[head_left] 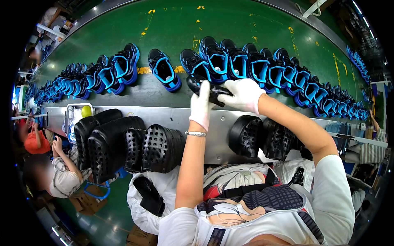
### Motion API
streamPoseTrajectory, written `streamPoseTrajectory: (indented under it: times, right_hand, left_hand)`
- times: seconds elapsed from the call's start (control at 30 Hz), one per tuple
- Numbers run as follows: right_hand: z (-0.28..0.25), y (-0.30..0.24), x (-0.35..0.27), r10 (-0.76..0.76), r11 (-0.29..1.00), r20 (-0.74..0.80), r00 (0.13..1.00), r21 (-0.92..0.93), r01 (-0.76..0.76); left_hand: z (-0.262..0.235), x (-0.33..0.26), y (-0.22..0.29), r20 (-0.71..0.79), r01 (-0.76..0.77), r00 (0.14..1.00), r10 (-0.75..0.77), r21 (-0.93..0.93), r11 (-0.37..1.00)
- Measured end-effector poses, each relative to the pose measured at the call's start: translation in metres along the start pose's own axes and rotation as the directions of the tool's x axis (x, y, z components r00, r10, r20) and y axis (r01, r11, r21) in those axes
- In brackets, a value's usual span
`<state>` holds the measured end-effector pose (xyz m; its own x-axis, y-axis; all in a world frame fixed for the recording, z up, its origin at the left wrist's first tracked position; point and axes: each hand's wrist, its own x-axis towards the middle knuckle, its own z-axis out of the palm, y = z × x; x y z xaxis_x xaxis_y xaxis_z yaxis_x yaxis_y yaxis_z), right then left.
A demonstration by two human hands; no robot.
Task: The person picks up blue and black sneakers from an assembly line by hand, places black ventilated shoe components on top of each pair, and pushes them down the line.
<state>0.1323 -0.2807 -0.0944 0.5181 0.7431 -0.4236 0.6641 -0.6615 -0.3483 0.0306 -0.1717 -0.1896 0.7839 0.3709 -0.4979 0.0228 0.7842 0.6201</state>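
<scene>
- Two white-gloved hands meet over the near edge of a green belt [172, 24] in the head view, both gripping one black shoe part [207, 88].
- Left hand [200, 107]: reaches up from the lower middle, fingers pointing upward and wrapped on the left end of the black shoe part; a silver bracelet [195, 133] sits on that wrist.
- Right hand [244, 95]: comes in from the right with the forearm slanting down to the right, fingers closed on the right end of the same part.
- Black shoe part: held just above the belt's near edge, right in front of the row of shoes and just beside the nearest black and blue shoe [196, 65].
- Row of black and blue shoes [262, 67]: runs in a curve across the belt from far left to far right, standing close together, with one shoe [164, 69] a little apart left of the middle.
- Metal table edge [180, 117]: a grey strip runs below the belt, between it and the person.
- Black soles [162, 147]: stacked on edge against the metal strip on the left, with studded undersides showing; more of them [246, 135] stand to the right, between the two forearms and beyond.
- White cloth [152, 192]: lies in the lap area with a black piece [148, 196] on it.
- Another person [61, 172]: sits at the lower left, in a striped top, well apart from the gloved hands.
- Clear tub with a yellow-green ball [85, 111]: stands at the left end of the metal strip.
</scene>
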Motion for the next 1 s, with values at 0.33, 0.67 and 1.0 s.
streamPoseTrajectory:
  times: [0.33,0.67,1.0]
  right_hand:
    - [-0.012,-0.012,0.093,0.115,0.979,0.126,0.985,-0.185,-0.090]
    - [0.071,-0.013,0.157,0.210,0.976,-0.029,0.977,-0.052,-0.211]
    - [0.086,0.005,0.175,0.017,0.996,-0.021,1.000,-0.090,-0.019]
  left_hand:
    - [-0.040,0.034,-0.035,0.328,-0.447,0.755,0.567,0.891,0.079]
    - [-0.022,0.086,-0.011,-0.188,0.186,0.982,0.008,0.977,0.104]
    - [-0.020,0.092,-0.029,-0.287,0.280,0.956,0.064,0.955,0.097]
